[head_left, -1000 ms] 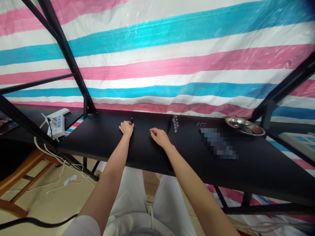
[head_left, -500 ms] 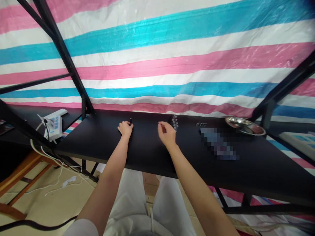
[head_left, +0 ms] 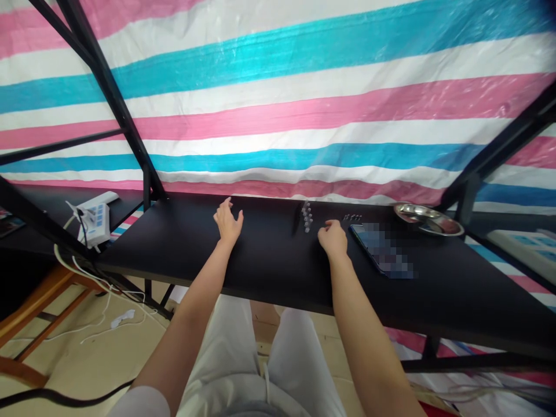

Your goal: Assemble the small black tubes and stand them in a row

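My left hand (head_left: 228, 223) is lifted just above the black table (head_left: 269, 260) with its fingers spread and nothing in it. My right hand (head_left: 333, 238) rests on the table with its fingers curled under; what they hold, if anything, is hidden. It lies between a row of small clear pieces (head_left: 307, 216), which has a thin dark stick (head_left: 296, 219) beside it, and a flat phone (head_left: 382, 250) just to its right. A short row of tiny dark bits (head_left: 353, 218) sits behind the hand.
A round metal dish (head_left: 428, 215) stands at the table's far right. A white power strip (head_left: 96, 214) with trailing cords lies on the left shelf, another strip (head_left: 521, 243) on the right. Black frame posts (head_left: 108, 98) rise at both ends. A striped tarp hangs behind.
My right hand moved right, from the table's middle past the clear pieces to beside the phone. My left hand opened and lifted; the small black piece by it is no longer seen.
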A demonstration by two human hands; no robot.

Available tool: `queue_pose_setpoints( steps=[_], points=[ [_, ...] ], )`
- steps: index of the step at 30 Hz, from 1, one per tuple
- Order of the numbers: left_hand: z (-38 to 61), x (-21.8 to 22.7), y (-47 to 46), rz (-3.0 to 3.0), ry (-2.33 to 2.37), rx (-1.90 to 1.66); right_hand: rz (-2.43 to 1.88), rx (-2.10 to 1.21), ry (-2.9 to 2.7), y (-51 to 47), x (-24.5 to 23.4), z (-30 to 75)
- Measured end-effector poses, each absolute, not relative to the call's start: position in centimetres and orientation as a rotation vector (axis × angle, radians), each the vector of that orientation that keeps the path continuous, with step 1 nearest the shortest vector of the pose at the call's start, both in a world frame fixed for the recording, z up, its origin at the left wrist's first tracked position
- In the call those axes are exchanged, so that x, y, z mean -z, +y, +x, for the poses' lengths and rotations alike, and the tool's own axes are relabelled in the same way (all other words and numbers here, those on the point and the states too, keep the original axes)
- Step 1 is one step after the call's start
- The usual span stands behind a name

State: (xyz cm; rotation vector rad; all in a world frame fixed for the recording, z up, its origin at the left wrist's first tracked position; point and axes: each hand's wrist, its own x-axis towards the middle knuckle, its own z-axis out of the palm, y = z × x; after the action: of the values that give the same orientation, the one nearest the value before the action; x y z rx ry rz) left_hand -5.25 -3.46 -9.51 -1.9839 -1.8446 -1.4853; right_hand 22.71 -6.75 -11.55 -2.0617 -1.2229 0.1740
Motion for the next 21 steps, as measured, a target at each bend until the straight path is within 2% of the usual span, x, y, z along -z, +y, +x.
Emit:
queue_pose_setpoints(
  steps=[3,6,12,16,21],
  points=[
    [-3.4,9.6,-4.5,-2.343,-1.462,1.371,-2.134,-0.238,-1.282,-6.8,12.0,22.7],
    [-0.8,9.9,-5.7,-2.678,-1.162,1.082,-2.160,-0.279,-1.380,-7.1,11.9,22.2],
    [3.6,10.4,-7.0,-2.753,-1.227,0.562,-2.199,-0.298,-1.525,-7.8,11.1,21.3],
    [5.2,10.4,-6.1,-2.719,-1.275,0.498,-2.190,-0.269,-1.565,-7.9,11.0,21.0],
    [5.3,10.4,-4.9,-2.681,-1.298,0.613,-2.189,-0.228,-1.556,-7.7,11.3,20.8]
  ],
)
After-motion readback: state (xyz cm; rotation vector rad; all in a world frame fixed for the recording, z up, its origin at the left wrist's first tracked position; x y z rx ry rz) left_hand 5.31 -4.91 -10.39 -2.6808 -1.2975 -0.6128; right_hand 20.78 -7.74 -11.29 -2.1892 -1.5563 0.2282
